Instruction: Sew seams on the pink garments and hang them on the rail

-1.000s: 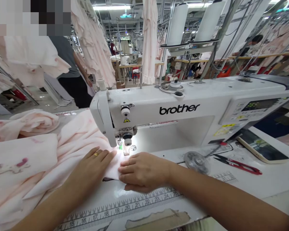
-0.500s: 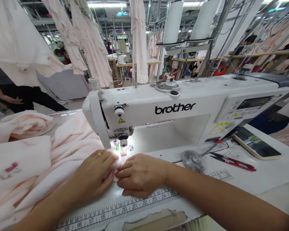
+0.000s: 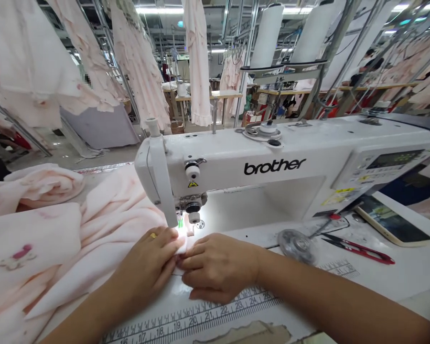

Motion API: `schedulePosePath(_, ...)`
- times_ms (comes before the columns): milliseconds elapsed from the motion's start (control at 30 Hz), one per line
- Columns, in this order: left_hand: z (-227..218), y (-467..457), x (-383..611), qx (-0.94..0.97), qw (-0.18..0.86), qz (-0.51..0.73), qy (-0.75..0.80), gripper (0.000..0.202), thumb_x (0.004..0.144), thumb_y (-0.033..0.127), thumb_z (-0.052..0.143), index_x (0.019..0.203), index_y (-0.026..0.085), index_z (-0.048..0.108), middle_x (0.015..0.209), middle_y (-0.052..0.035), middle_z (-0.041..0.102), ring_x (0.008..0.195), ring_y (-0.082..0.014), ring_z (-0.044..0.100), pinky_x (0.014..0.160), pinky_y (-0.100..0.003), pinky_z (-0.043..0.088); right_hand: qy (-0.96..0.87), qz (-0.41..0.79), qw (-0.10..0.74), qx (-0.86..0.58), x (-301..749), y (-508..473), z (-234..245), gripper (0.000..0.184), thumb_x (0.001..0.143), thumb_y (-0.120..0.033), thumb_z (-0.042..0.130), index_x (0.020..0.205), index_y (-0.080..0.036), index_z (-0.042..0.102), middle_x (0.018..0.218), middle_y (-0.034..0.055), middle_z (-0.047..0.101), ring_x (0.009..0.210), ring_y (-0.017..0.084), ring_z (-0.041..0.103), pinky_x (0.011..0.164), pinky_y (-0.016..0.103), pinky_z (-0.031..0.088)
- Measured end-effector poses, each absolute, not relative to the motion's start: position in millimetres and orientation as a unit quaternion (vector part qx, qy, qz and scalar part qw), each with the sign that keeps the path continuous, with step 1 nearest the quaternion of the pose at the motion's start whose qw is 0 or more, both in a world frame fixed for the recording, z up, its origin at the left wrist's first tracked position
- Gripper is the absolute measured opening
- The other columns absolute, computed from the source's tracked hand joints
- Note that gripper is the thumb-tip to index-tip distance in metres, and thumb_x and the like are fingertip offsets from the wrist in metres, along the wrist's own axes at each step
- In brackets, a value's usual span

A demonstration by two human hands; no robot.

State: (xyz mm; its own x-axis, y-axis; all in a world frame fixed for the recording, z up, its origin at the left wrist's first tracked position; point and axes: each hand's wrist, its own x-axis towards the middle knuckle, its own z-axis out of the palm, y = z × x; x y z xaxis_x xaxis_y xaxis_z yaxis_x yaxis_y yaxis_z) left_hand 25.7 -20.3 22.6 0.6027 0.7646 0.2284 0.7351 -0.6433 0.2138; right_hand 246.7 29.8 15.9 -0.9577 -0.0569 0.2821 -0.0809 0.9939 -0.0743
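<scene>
Pale pink fleece fabric [image 3: 118, 220] lies in loose folds left of the sewing machine [image 3: 218, 167], and its edge runs under the lit needle area [image 3: 181, 222]. My left hand [image 3: 148, 260], with a yellow ring on one finger, presses its closed fingers on that edge just in front of the needle. Beside it, almost touching, my right hand [image 3: 220, 267] has curled fingers pinching the same edge. Both sets of fingertips partly hide the fabric between them. A folded panel [image 3: 32, 234] with a pink embroidered motif rests at the left.
To the right lie red-handled thread snips [image 3: 360, 248], a phone [image 3: 394, 222] and a clear round bobbin-like disc [image 3: 297, 246]. A printed ruler [image 3: 200, 315] crosses the table front. White thread cones [image 3: 267, 38] stand behind the machine; pink garments [image 3: 197, 62] hang beyond.
The view has shifted, so the machine and hands sit farther right in the picture. Both hands stay on the fabric edge by the needle. The person at the left has mostly left view.
</scene>
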Motion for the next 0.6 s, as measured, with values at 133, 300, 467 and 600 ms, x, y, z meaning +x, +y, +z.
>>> schedulePosePath(133,24,-21,23,0.882,0.065,0.114,0.453,0.050,0.077,0.004,0.044,0.124,0.020,0.051,0.117,-0.0097,0.055,0.110,-0.0265,0.050,0.095,-0.047,0.044,-0.990,0.055,0.130,0.019,249,32,19,0.023,0.097,-0.035,0.049,0.095,-0.016,0.062,0.103,0.0054,0.065,0.099,0.018,0.057,0.092,0.031,0.046)
schedulePosePath(300,23,-20,13,0.869,0.054,0.141,0.470,0.048,0.079,0.003,0.044,0.123,0.022,0.048,0.114,-0.0073,0.057,0.108,-0.0251,0.051,0.092,-0.041,0.042,-0.991,0.063,0.119,0.022,250,34,23,0.023,0.097,-0.034,0.049,0.098,-0.016,0.062,0.110,0.0079,0.064,0.106,0.020,0.056,0.094,0.033,0.046)
schedulePosePath(467,24,-16,10,0.879,0.035,0.195,0.433,0.017,0.096,0.013,0.042,0.102,0.022,0.055,0.087,-0.0010,0.061,0.085,-0.0195,0.053,0.082,-0.036,0.038,-0.991,0.062,0.119,0.025,250,34,22,0.024,0.098,-0.034,0.048,0.098,-0.015,0.063,0.116,0.0090,0.062,0.112,0.020,0.055,0.096,0.032,0.045)
schedulePosePath(600,27,-16,16,0.883,0.071,0.182,0.427,0.020,0.099,0.017,0.039,0.093,0.020,0.058,0.089,-0.0027,0.059,0.085,-0.0188,0.052,0.079,-0.035,0.039,-0.991,0.064,0.119,0.026,251,36,20,0.025,0.099,-0.035,0.046,0.101,-0.017,0.063,0.115,0.0056,0.063,0.112,0.017,0.055,0.094,0.029,0.045)
